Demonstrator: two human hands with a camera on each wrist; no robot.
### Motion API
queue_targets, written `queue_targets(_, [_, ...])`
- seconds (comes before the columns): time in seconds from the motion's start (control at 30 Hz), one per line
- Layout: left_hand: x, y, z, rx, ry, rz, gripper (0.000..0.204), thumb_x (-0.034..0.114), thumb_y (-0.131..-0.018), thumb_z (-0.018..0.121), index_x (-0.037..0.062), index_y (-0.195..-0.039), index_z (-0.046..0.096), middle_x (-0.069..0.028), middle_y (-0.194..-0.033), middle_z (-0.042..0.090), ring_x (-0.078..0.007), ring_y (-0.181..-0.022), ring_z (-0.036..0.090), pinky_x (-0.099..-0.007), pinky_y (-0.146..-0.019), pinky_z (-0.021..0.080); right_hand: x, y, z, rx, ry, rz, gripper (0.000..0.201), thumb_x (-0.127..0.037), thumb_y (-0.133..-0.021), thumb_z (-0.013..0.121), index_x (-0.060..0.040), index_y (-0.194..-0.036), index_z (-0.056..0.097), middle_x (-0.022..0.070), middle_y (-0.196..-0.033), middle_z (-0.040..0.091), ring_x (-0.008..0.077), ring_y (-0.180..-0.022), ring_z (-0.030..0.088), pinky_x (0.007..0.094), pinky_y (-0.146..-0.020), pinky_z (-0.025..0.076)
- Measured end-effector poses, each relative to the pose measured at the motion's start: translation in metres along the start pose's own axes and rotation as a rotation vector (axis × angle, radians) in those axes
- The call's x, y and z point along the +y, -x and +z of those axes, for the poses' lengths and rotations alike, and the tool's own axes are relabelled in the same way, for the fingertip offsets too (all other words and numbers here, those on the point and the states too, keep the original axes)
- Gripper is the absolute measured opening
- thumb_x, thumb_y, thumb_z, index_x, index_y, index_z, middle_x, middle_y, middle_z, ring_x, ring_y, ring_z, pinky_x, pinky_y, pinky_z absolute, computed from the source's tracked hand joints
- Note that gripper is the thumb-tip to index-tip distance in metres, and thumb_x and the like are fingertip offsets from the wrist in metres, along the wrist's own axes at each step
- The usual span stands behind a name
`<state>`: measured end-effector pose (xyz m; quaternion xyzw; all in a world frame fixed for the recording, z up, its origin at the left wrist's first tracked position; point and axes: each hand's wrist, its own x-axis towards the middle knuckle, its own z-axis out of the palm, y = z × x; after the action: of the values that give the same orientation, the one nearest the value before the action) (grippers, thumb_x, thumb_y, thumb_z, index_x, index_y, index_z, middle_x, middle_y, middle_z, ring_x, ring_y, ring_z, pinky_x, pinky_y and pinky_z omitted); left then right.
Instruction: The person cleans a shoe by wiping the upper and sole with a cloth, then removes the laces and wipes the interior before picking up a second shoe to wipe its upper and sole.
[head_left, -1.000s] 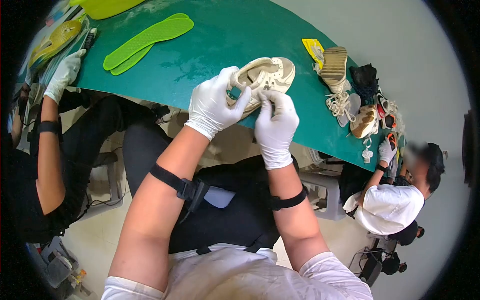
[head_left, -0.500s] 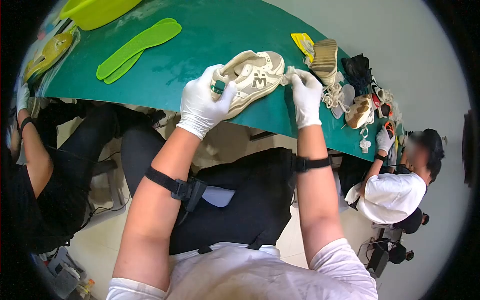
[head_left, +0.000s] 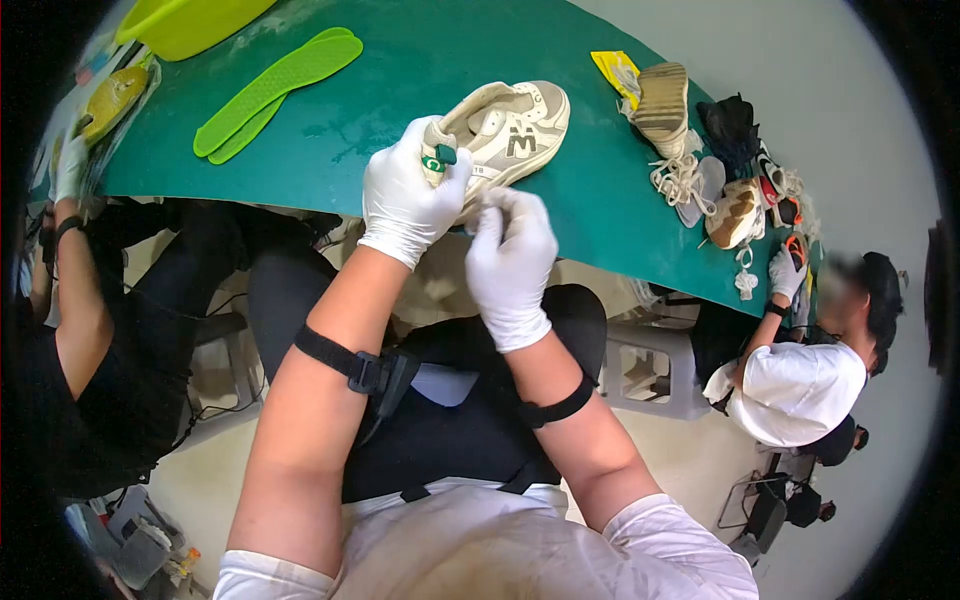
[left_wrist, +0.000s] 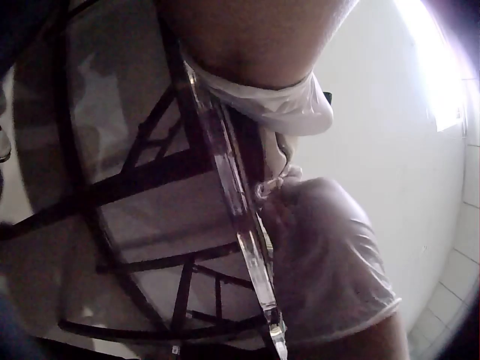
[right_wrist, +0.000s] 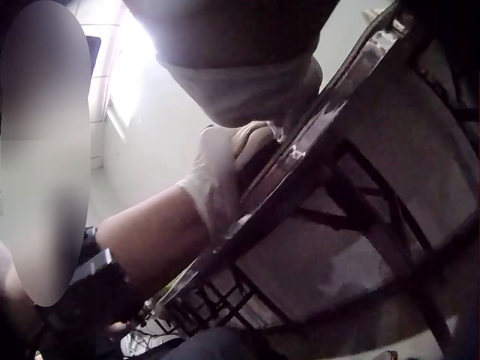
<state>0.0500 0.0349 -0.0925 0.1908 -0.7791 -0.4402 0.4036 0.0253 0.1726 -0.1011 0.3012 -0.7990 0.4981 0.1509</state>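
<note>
A cream and grey sneaker with a dark M on its side is tilted near the table's front edge, toe to the right. My gloved left hand grips it by the heel, thumb beside the green heel label. Below the sneaker's sole edge, my gloved right hand pinches a crumpled white wipe, mostly hidden by the fingers in the head view. The left wrist view shows the crumpled wipe close to the shoe, above the table edge.
Two green insoles lie at the left of the green table, below a yellow-green basin. Several shoes, a striped sole and a yellow packet crowd the right end. People sit on both sides.
My right hand moved from the sneaker's side out to its toe with the wipe, then back left and down beneath the sole edge. My left hand kept its grip while the sneaker turned.
</note>
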Motion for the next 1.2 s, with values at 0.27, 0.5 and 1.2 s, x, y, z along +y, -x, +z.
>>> queue_targets(0.27, [-0.006, 0.0, -0.003, -0.039, -0.04, 0.051, 0.035, 0.029, -0.088, 0.076, 0.0083, -0.115, 0.07, -0.018, -0.094, 0.077, -0.0384, -0.087, 0.075, -0.0436, -0.076, 0.061, 0.003, 0.007, -0.032, -0.184, -0.415, 0.145, 0.004, 0.004, -0.097, 0.062, 0.0007, -0.097, 0.065, 0.012, -0.092, 0.071, 0.0192, -0.08, 0.073, 0.0324, -0.075, 0.058])
queue_targets(0.5, [-0.008, -0.007, -0.022, -0.293, 0.177, -0.09, 0.037, 0.007, -0.093, 0.074, 0.002, -0.128, 0.068, -0.0061, -0.11, 0.074, -0.0113, -0.103, 0.067, -0.0295, -0.095, 0.053, 0.089, -0.091, -0.058, 0.108, -0.185, 0.069, 0.011, -0.001, -0.097, 0.064, 0.0042, -0.103, 0.072, 0.0115, -0.091, 0.075, 0.018, -0.08, 0.074, 0.032, -0.076, 0.059])
queue_targets(1.2, [-0.002, -0.059, -0.041, -0.17, 0.67, -0.791, 0.016, 0.02, -0.098, 0.068, 0.0064, -0.106, 0.067, -0.0091, -0.099, 0.072, -0.021, -0.086, 0.07, -0.034, -0.079, 0.058, 0.094, -0.051, -0.061, 0.189, -0.596, 0.297, 0.008, 0.003, -0.099, 0.063, 0.0028, -0.105, 0.069, 0.0104, -0.096, 0.076, 0.0151, -0.082, 0.076, 0.028, -0.075, 0.062])
